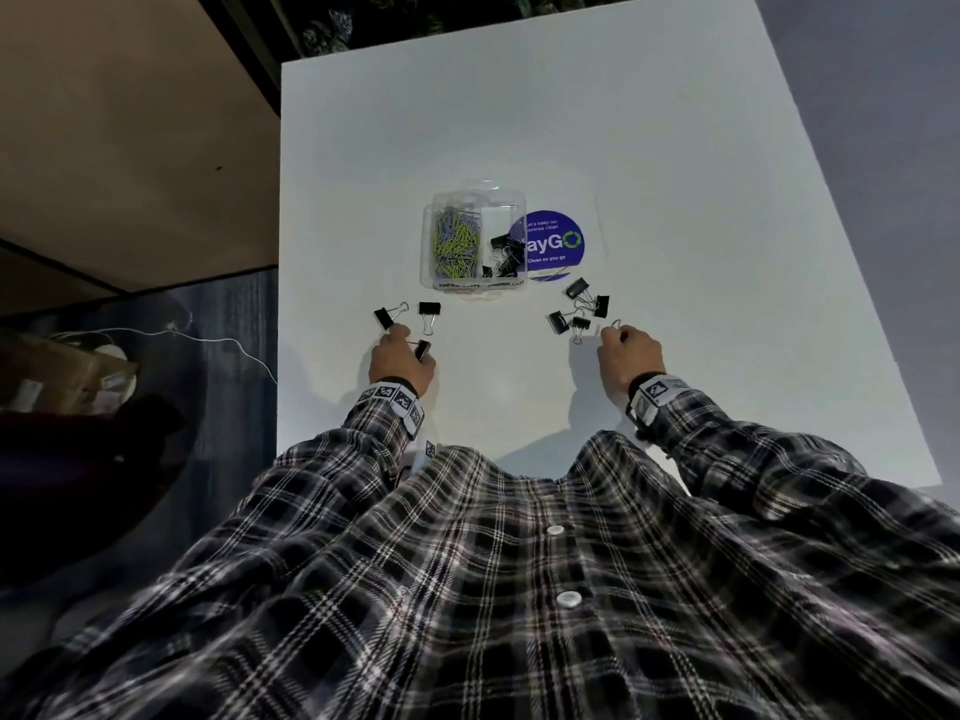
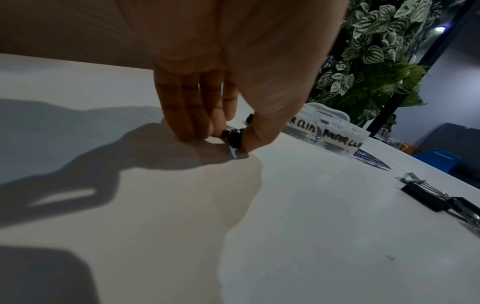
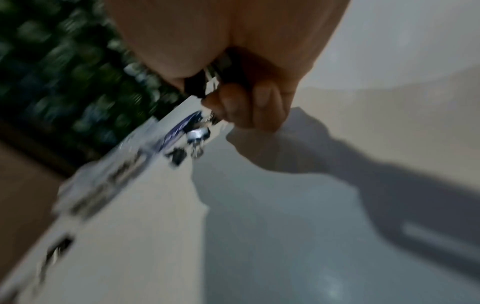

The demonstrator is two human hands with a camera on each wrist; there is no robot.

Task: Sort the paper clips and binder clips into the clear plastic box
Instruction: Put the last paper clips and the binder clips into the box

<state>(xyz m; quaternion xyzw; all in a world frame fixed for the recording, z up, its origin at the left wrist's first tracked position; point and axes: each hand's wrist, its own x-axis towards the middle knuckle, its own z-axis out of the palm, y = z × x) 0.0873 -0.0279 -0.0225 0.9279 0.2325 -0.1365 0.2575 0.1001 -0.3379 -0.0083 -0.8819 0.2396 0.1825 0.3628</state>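
While left hand [image 1: 397, 362] fingers pinch a binder clip [image 2: 232, 137] lying slantwise, right hand [image 1: 631, 356] grips another

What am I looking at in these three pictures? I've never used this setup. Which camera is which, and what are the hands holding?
No machine here: a person works with bare hands. The large picture comes from a head camera looking down at a white table. The other two come from cameras on each wrist, looking along the fingers.

On the table stands a clear plastic box, with coloured paper clips in its left half and black binder clips in its right. More binder clips lie loose on either side.

The left hand pinches a binder clip against the table. The right hand grips another, though that picture is blurred.
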